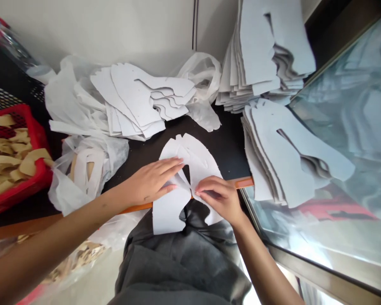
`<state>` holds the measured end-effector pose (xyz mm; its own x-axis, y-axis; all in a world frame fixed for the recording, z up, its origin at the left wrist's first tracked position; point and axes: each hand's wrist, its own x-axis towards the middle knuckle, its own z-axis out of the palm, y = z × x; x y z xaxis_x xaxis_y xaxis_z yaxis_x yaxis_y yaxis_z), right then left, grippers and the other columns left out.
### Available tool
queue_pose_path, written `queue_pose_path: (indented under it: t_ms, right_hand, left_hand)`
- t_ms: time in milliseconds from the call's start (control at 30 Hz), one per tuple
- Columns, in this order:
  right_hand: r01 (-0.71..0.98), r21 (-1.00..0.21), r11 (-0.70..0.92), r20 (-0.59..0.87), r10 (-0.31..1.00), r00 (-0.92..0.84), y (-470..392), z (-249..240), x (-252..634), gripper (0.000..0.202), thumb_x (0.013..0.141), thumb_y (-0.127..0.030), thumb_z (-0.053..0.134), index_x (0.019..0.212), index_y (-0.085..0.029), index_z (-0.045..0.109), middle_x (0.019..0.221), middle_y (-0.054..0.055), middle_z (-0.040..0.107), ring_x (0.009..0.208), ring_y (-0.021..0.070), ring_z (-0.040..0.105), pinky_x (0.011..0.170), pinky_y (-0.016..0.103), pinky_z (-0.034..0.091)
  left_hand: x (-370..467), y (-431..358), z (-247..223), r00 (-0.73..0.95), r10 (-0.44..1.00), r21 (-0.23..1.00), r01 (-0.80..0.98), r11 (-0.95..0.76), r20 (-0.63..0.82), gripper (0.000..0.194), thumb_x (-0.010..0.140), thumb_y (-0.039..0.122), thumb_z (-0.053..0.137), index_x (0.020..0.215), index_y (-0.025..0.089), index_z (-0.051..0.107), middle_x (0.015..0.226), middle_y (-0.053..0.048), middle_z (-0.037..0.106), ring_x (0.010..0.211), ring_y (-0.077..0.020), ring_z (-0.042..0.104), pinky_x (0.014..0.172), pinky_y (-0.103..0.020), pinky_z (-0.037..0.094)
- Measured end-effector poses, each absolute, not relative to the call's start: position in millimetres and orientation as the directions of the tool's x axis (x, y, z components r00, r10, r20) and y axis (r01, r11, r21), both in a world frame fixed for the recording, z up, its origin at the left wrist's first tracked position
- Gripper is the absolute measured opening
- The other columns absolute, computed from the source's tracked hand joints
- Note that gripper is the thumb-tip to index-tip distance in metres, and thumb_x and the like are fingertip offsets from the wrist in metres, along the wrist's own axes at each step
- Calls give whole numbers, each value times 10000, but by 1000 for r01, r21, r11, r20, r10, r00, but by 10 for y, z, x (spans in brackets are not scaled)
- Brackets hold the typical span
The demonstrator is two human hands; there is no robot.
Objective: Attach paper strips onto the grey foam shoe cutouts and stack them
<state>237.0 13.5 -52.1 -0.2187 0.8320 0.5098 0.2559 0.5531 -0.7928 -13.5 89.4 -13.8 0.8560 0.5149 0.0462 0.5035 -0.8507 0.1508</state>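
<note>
A white cut-out piece (203,153), curved like a shoe-upper pattern with a slit up its middle, lies over the front edge of the dark table. Its two lower flaps hang towards my lap. My left hand (150,181) rests on its left side, fingers stretched out flat and thumb apart. On the other side of the slit, my right hand (221,197) has thumb and forefinger pinched at the inner edge of the right flap. Whether anything small sits in that pinch is hidden.
Similar white pieces form a fanned pile (130,97) at the back, a tall stack (257,46) at the back right and another stack (282,156) on glass at right. A red basket (41,140) of tan strips stands left, near a plastic bag (114,156) holding white pieces.
</note>
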Motion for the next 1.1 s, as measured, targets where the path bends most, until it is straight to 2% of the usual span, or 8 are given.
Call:
queue_pose_path:
  t_ms: [100,267,433,600,767,1100]
  right_hand:
    - [284,-751,596,532,802,-272,134,-558,2368,117,893,-149,709,966,-231,748,934,44,715,859,153,688,758,295,573]
    - [323,-719,615,521,785,-334,111,-524,2324,76,890,-203,726,943,-245,760,918,24,721,864,153,677,768,305,558]
    - [437,-671,599,488,801,-348,92,-418,2258,103,911,-168,684,944,-233,757,951,30,731,882,159,672,782,315,557]
    - [507,-644,573,486,818,-308,177,-438,2268,118,929,-205,668,931,-256,774,981,34,724,895,161,670,786,313,562]
    - [551,-626,552,449,833,-324,225,-498,2326,125,914,-198,683,912,-266,788,998,38,722,890,167,660,740,300,557]
    - [506,-685,524,437,851,-291,228,-482,2317,128,920,-217,676,904,-273,789,910,23,721,827,155,670,727,302,555]
  left_hand:
    - [-291,821,-288,849,527,142,525,-839,-29,668,1055,499,327,1588,113,213,1654,-122,253,1530,-210,246,1241,-360,249]
    - [-353,813,-354,865,500,126,502,-856,-44,690,1057,511,300,1615,145,124,1674,-97,170,1556,-195,143,1272,-345,161]
    - [-316,814,-376,843,538,118,534,-837,0,688,1060,494,293,1617,138,107,1665,-117,196,1549,-207,178,1263,-366,196]
    - [-266,806,-420,779,626,124,617,-777,46,679,1060,482,289,1610,113,141,1659,-137,211,1546,-232,188,1260,-396,218]
    - [-268,812,-416,779,625,151,613,-775,44,666,1055,483,316,1605,130,184,1661,-117,217,1546,-233,191,1263,-399,222]
    - [-259,819,-380,784,620,145,609,-780,40,647,1043,455,343,1589,123,246,1654,-114,244,1542,-237,208,1266,-397,222]
